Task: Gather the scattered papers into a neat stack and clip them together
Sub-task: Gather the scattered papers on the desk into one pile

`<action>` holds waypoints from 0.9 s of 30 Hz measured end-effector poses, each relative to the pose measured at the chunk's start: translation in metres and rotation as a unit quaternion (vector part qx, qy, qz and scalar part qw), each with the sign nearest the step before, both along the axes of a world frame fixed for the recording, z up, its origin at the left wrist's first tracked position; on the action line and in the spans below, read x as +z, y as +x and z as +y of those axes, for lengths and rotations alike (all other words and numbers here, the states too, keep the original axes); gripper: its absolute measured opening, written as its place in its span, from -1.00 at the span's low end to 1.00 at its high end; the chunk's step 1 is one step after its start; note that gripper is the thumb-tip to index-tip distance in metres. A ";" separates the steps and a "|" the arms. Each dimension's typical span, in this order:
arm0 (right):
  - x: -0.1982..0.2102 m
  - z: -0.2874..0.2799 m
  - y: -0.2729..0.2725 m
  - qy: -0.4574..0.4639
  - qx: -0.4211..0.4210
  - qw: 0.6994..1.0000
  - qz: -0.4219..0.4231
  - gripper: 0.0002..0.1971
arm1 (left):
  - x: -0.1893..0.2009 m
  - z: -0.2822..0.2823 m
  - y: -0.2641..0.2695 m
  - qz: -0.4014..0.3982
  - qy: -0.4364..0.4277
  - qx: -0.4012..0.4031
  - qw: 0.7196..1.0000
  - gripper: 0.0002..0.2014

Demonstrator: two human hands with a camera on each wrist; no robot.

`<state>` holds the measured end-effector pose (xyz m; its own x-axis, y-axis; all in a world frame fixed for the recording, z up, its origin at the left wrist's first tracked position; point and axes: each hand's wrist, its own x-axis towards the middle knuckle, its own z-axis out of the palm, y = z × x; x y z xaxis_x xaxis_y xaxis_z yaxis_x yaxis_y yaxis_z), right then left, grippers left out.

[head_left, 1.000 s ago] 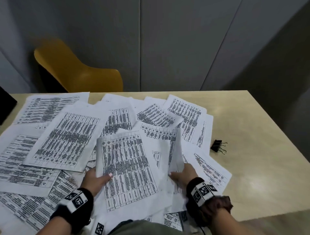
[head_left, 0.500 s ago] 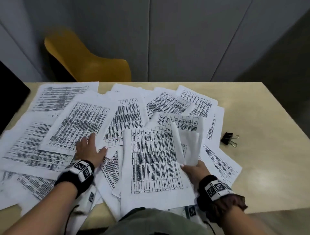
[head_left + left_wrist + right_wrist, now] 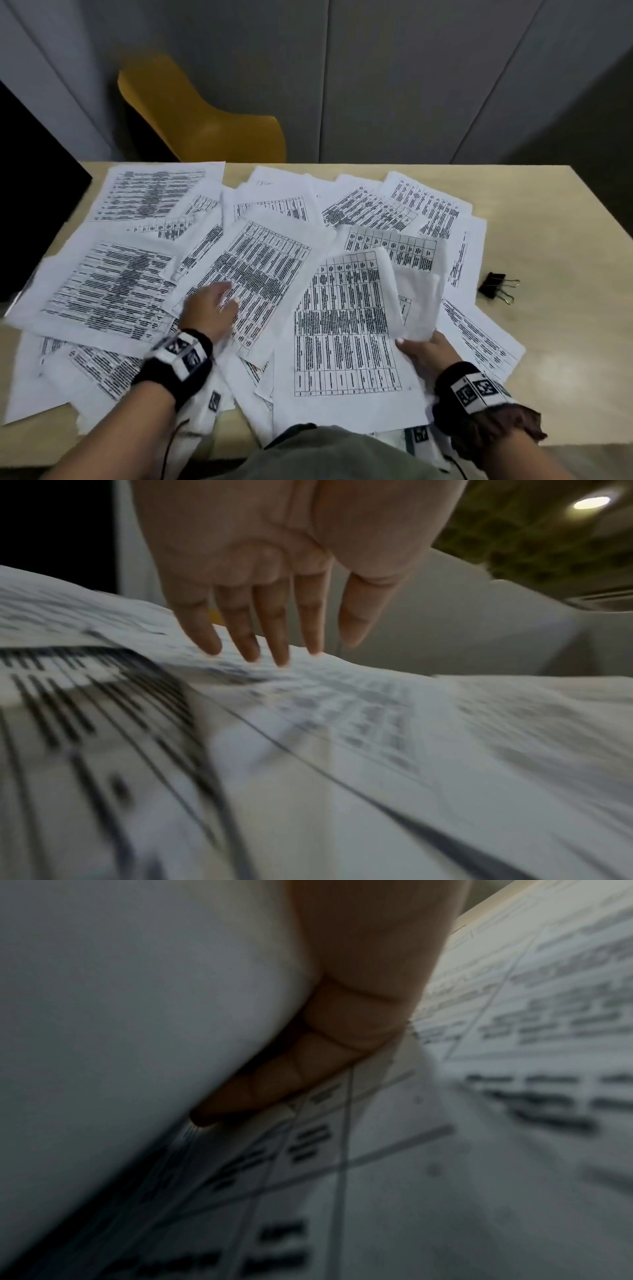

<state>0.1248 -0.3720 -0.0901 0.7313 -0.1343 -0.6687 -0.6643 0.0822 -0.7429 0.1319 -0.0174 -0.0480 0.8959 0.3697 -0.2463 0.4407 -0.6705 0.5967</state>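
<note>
So the right hand has its grip pinching the edge of a small bunch of white printed table sheets, same as half a second ago, while the left hand, fingers spread flat, has slid further out onto another loose printed sheet. Looks like it's dragging that one in next. The black binder clip sits untouched on the pale wooden bench.

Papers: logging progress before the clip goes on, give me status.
Left hand flat, fingertips on a sheet. Right hand holds lifted sheets. Papers unstacked, spread over table. Binder clip untouched, right of the pile.
</note>
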 end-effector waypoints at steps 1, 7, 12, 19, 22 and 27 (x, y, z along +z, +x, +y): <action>0.000 0.000 0.000 -0.001 -0.002 1.000 0.000 -0.85 | -0.002 0.014 0.012 0.004 0.034 0.024 0.999 -0.47; 0.001 0.001 -0.002 0.004 -0.021 1.000 -0.009 -0.82 | -0.016 0.035 0.037 0.239 0.104 -0.043 0.965 -0.12; 0.000 -0.001 -0.001 -0.006 -0.008 1.000 -0.011 -0.84 | -0.009 0.000 0.015 0.287 0.181 -0.178 0.924 -0.18; 0.002 0.001 -0.005 -0.012 0.009 1.000 -0.025 -0.82 | 0.003 0.023 0.052 0.094 0.098 -0.003 0.991 -0.24; 0.007 0.004 -0.008 0.005 0.002 1.000 -0.027 -0.84 | 0.002 0.017 0.059 0.119 0.033 0.040 0.992 -0.12; 0.012 0.006 -0.010 -0.022 0.004 1.000 -0.021 -0.85 | 0.014 0.004 0.068 0.142 -0.064 0.044 0.987 -0.06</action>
